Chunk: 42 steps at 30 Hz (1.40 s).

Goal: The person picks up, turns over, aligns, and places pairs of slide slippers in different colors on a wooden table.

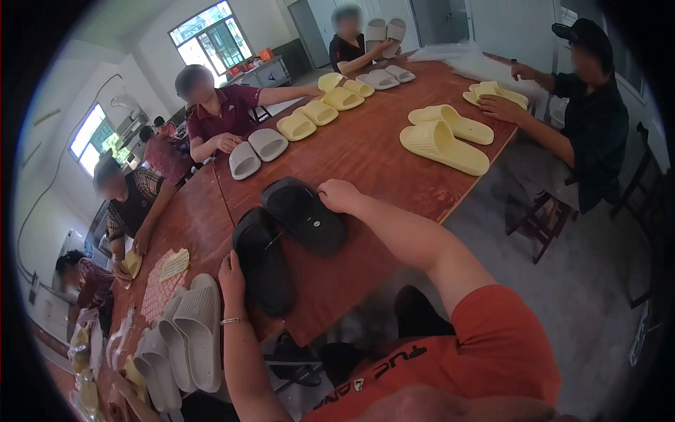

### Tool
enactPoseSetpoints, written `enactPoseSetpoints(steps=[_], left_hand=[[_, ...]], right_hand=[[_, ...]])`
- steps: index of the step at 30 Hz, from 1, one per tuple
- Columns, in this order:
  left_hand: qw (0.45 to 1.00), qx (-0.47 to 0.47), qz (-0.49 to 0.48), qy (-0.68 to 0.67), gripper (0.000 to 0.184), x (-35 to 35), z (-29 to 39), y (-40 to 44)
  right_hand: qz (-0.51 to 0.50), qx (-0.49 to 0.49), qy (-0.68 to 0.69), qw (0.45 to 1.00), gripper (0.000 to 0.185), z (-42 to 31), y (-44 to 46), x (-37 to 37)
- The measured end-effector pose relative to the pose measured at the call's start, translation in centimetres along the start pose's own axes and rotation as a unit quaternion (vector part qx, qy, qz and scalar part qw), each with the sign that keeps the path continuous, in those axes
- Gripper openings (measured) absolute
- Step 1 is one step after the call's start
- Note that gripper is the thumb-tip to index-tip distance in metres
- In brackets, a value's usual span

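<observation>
A pair of black slide slippers lies side by side on the table in front of me, a small round white mark on the right one. Against the outer edge of the left black slipper [264,271] is my left hand [233,278], its fingers closed along the side. My right hand [340,196] pinches the outer edge of the right black slipper [309,218], fingers curled. A thin pale strand runs between the two slippers. Grey slippers [199,330] stand in a row by my left forearm.
The reddish-brown table [365,155] carries yellow slippers [444,144] at right, more yellow slippers [316,112] and grey slippers [256,151] along the far side. Patterned sheets [165,281] lie at left, clear plastic [457,60] at the far end. Several people sit around, some handling slippers.
</observation>
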State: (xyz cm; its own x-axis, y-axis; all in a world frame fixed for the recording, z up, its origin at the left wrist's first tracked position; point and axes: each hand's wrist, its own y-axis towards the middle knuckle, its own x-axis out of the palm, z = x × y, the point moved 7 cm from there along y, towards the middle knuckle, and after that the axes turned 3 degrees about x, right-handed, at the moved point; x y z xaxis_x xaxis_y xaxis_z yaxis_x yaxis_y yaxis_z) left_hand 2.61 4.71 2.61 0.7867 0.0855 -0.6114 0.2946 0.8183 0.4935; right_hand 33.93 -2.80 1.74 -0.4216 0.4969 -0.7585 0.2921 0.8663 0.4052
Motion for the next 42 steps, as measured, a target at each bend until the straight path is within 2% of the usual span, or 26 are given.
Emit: enactPoseSetpoints(steps=[15, 18, 24, 27, 29, 30, 33, 35, 36, 38, 39, 40, 41, 42], left_hand=[[1.000, -0.011, -0.014, 0.004, 0.043, 0.6, -2.0, 0.5], [1.000, 0.007, -0.012, 0.022, 0.042, 0.2, -0.7, 0.2], [1.000, -0.013, 0.002, -0.009, 0.041, 0.2, -0.4, 0.0], [1.000, -0.006, 0.009, -0.008, 0.041, 0.1, -0.4, 0.0], [1.000, -0.018, 0.005, -0.015, 0.041, 0.0, -0.1, -0.1], [0.999, -0.028, 0.000, -0.025, 0.041, 0.0, -0.1, -0.1], [1.000, -0.019, 0.011, -0.021, 0.040, 0.0, 0.0, 0.0], [0.999, -0.028, 0.014, -0.021, 0.040, -0.1, 0.2, 0.1], [0.999, -0.034, 0.013, -0.021, 0.040, -0.2, 0.2, -0.1], [0.999, -0.033, 0.024, -0.029, 0.040, -0.4, 0.1, -0.4], [0.998, -0.030, 0.037, -0.042, 0.040, -0.4, 0.2, -0.2], [0.998, -0.027, 0.036, -0.045, 0.040, -0.4, 0.6, -0.1], [0.993, -0.054, 0.017, -0.099, 0.040, -0.4, 0.7, -0.2], [0.985, -0.084, -0.004, -0.151, 0.041, -0.1, 0.6, -0.5]], right_hand=[[0.017, -0.008, 0.005, 1.000, 0.023, 0.1, 0.0, 0.1], [0.011, -0.003, 0.001, 1.000, 0.024, 0.1, -0.2, 0.6], [0.014, -0.012, -0.005, 1.000, 0.023, 0.0, 0.0, 0.2], [0.068, 0.013, 0.036, 0.997, 0.021, -0.3, -0.4, -0.8], [0.190, -0.042, 0.114, 0.974, 0.019, -2.0, -1.1, -3.2], [0.188, -0.045, 0.114, 0.974, 0.019, -2.6, -1.3, -3.4], [0.127, -0.075, 0.149, 0.978, 0.020, -5.9, -2.3, -4.0], [0.019, -0.106, 0.100, 0.989, 0.029, -7.4, -2.5, -2.2], [0.016, -0.106, 0.102, 0.989, 0.029, -7.7, -2.6, -1.6], [-0.026, -0.119, -0.022, 0.992, 0.045, -8.6, -2.5, 0.0], [-0.023, -0.117, -0.024, 0.993, 0.045, -8.9, -2.0, 0.1], [-0.075, -0.093, -0.064, 0.991, 0.054, -9.2, -1.5, 0.8], [-0.129, -0.068, -0.103, 0.984, 0.062, -9.4, -1.3, 1.4], [-0.130, -0.066, -0.104, 0.984, 0.062, -9.9, -0.9, 1.4]])
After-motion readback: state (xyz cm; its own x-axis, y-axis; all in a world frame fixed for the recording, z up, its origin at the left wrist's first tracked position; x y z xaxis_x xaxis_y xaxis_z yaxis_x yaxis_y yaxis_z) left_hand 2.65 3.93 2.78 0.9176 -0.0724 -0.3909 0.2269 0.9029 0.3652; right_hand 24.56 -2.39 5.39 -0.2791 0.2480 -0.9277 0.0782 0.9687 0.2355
